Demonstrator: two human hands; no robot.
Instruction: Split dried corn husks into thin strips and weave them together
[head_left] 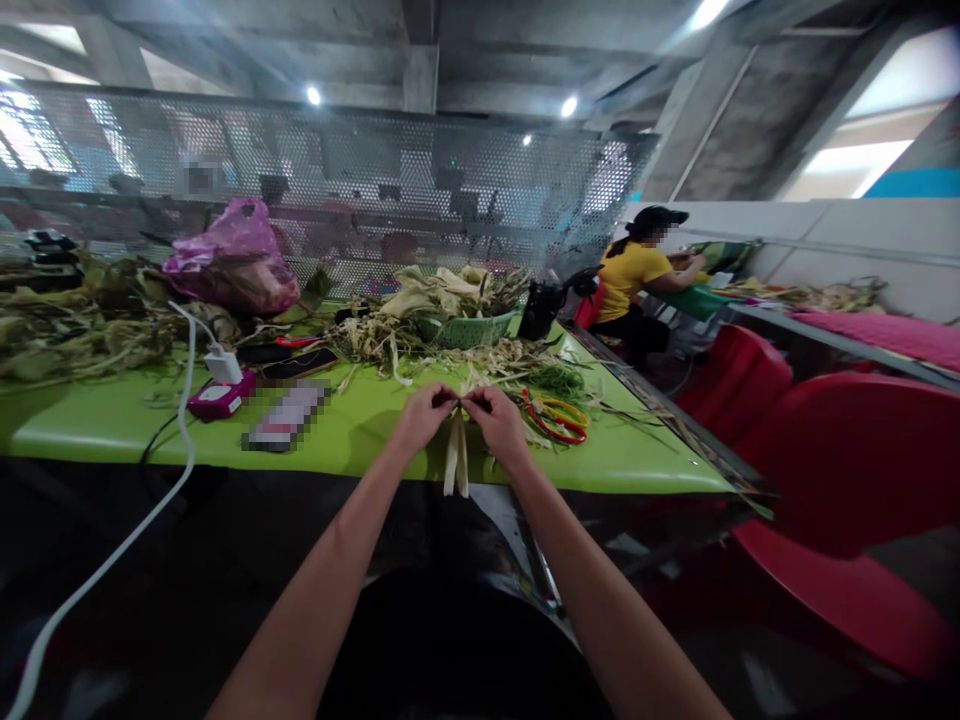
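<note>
My left hand (421, 415) and my right hand (498, 420) meet over the front edge of the green table (112, 420). Both pinch the top of a pale strip of dried corn husk (456, 462), which hangs down between them. The fingers of both hands are closed on it. Just to the right lie red and yellow scissor handles (559, 418) among loose husk scraps.
A green basket (465, 330) heaped with husks stands behind my hands. A pink plastic bag (234, 258), a white charger with cable (222, 366) and a pink device (216, 402) lie left. Red chairs (840, 470) stand to the right. A person in a yellow shirt (634, 278) sits beyond.
</note>
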